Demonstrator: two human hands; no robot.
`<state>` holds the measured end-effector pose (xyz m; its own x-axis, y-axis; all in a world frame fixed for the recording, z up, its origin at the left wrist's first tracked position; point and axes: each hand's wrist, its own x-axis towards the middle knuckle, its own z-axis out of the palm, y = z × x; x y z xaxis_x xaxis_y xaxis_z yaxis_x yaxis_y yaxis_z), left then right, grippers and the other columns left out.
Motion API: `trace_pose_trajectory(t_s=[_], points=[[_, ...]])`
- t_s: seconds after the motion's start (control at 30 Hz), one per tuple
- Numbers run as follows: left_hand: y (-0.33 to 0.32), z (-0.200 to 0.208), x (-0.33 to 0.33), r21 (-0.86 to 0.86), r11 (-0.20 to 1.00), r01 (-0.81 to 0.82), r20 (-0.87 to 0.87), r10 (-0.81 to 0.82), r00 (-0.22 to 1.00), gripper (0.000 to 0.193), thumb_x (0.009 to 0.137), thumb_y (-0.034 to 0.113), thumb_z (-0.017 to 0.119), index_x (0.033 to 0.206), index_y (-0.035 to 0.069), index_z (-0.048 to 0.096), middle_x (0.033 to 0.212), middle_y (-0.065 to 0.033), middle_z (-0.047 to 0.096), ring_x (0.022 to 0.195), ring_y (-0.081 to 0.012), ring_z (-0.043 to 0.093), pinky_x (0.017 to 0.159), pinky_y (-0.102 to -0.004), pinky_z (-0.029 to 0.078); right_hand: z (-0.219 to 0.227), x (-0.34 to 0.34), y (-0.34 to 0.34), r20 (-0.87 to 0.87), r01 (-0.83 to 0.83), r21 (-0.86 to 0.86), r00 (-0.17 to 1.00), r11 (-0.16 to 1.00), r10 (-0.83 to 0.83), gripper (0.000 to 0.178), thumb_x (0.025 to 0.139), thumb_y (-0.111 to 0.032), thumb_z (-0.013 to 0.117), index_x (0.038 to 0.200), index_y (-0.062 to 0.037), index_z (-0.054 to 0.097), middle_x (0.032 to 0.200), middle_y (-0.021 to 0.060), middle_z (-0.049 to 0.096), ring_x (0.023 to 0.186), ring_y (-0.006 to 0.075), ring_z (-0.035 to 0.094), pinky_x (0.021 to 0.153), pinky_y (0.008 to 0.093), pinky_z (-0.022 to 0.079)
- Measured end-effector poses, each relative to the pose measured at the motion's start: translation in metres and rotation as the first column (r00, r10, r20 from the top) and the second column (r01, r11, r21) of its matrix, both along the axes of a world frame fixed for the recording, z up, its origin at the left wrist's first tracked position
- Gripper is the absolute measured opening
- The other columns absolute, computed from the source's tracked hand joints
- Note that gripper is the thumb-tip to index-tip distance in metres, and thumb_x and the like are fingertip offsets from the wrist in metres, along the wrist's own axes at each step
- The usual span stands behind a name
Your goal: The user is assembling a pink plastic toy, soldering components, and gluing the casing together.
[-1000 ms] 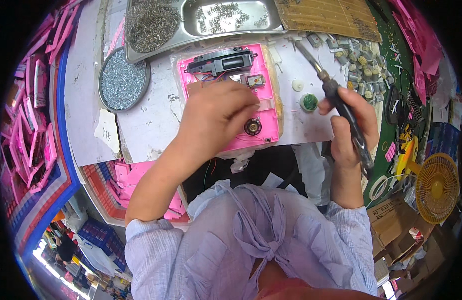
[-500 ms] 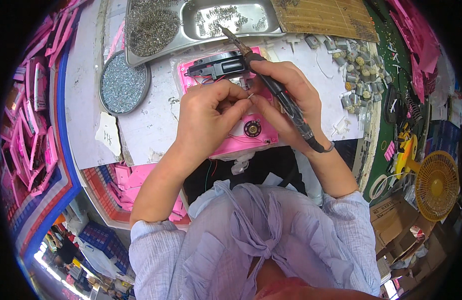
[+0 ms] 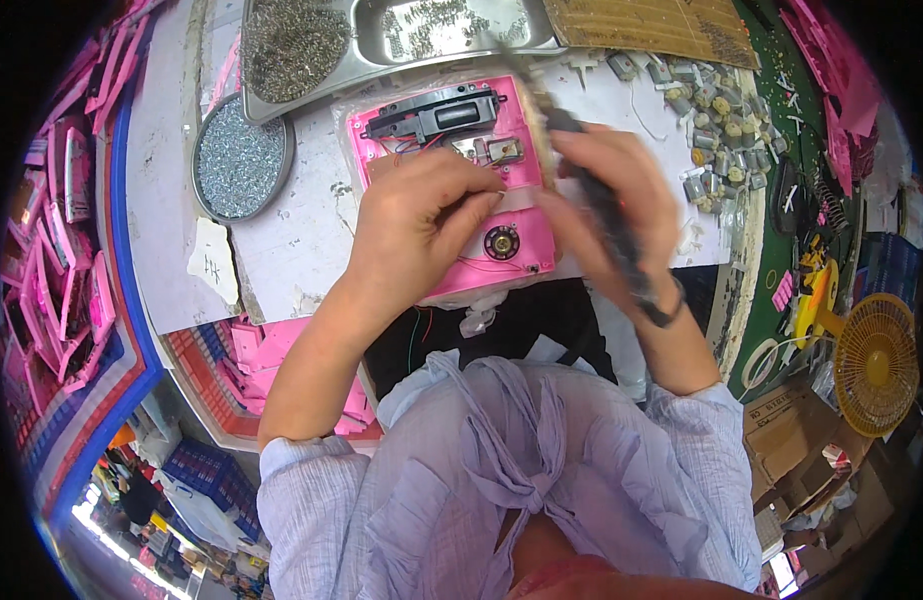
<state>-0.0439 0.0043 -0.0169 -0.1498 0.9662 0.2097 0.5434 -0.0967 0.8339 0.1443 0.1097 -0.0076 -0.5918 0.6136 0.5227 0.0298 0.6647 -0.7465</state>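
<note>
The left hand [image 3: 411, 220] is pinched finger-to-thumb, can't tell if anything's in there; a dark soldering iron [image 3: 609, 215] is gripped in the blurry right hand [image 3: 646, 185], fingers curled round. Under the hands, a pink panel [image 3: 536, 237] is laid on the counter [image 3: 316, 220]. Probably soldering's being lined up; steady fingers seem called for.

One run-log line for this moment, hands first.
left hand: over pink casing, grip unclear | right hand: holding black-handled tool, blurred | round speaker: in casing
</note>
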Motion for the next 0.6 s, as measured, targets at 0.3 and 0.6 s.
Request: trace_pose_trajectory(t_s=[0.3,0.6], points=[[-0.007,0.004,-0.002,-0.05,0.984,0.171,-0.201,-0.177,0.964,0.018,0.078,0.002,0.078,0.094,0.004,0.069,0.105,-0.0106,0.063,0.095,-0.0296,0.066,0.078,-0.038,0.054,0.015,0.08,0.003,0.027,-0.254,-0.226,0.963,0.941,0.267,0.025,0.079,-0.008,0.075,0.101,0.0019,0.067,0.068,0.007,0.055,0.06,0.0202,0.049,0.056,0.033,0.037],[-0.008,0.003,-0.003,-0.032,0.982,0.185,-0.223,-0.188,0.957,0.018,0.078,0.002,0.079,0.094,0.003,0.069,0.106,-0.0107,0.064,0.091,-0.0291,0.068,0.076,-0.0383,0.055,0.004,0.072,-0.004,0.039,-0.246,-0.213,0.965,0.946,0.26,0.026,0.073,-0.005,0.076,0.098,-0.0011,0.069,0.065,0.0039,0.052,0.057,0.0203,0.047,0.056,0.0338,0.036]])
